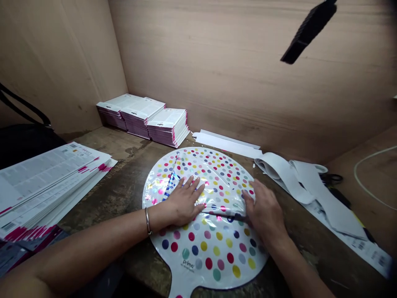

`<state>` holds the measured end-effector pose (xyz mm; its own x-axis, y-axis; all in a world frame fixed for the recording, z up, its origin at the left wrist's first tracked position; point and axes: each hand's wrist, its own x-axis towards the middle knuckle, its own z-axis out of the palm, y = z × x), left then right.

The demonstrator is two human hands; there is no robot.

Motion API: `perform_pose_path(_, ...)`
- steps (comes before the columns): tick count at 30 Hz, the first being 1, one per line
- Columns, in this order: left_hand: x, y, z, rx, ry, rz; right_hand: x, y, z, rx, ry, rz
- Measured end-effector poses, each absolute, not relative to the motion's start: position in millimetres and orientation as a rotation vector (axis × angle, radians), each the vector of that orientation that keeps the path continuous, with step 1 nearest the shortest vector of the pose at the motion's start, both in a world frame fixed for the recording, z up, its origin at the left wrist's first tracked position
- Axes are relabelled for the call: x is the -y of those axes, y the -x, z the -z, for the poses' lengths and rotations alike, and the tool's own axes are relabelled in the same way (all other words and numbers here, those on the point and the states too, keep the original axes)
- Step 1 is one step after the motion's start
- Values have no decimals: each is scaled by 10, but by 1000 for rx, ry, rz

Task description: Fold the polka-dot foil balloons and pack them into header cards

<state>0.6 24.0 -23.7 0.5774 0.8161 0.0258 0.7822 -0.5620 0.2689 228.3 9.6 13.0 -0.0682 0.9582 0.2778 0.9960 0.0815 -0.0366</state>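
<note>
A flat, round foil balloon (214,252) lies in front of me, white with multicoloured dots and a tail pointing toward me. Across its upper half is a shiny dotted layer (214,174) with a blue-patterned strip at its left. Whether this is a fold or a second piece, I cannot tell. My left hand (182,203), with a metal bangle at the wrist, presses flat on that layer, fingers spread. At the balloon's right edge rests my right hand (266,211), thumb on the foil and apart from the fingers, which are partly hidden.
Stacks of printed cards (133,114) stand against the back panel (217,74). More printed sheets (52,178) are piled at the left, near a black bag (25,140). White label strips (297,182) and scissors (333,179) lie at the right. Something black (307,35) hangs above.
</note>
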Motion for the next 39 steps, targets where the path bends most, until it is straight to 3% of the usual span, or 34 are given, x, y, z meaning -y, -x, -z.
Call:
perform_pose_path(2,-239,13,260,-1329,-2596,-209,38,-2204,-116,2307,1734,158)
perform_pose_path(4,-249,30,247,-1337,-2603,-193,160,-2154,-59,2621,1543,-142)
perform_pose_path(6,-264,37,229,-1350,-2600,-178,204,-2211,-19,2653,1699,-334)
perform_pose_path(10,-257,16,225,-1352,-2595,-166,64,-2403,-101,2353,2139,-173)
perform_pose_path(13,-201,-27,232,-1358,-2598,-177,-51,-2249,-133,2454,1774,-85)
perform_pose_path(17,-301,64,199,-1360,-2574,-106,-104,-1925,33,2652,1498,-275)
perform_pose_path(25,-927,658,-110,-1954,-2252,-98,-152,-1955,131,2655,1596,-368)
perform_pose_path(30,-344,551,25,-1453,-2543,-100,-139,-1914,112,2657,1602,-339)
perform_pose_path(34,-187,858,15,-1547,-2344,-121,-123,-1906,86,2647,1620,-389)
perform_pose_path(39,-658,992,-245,-1755,-1803,-367,-132,-1926,101,2644,1606,-398)
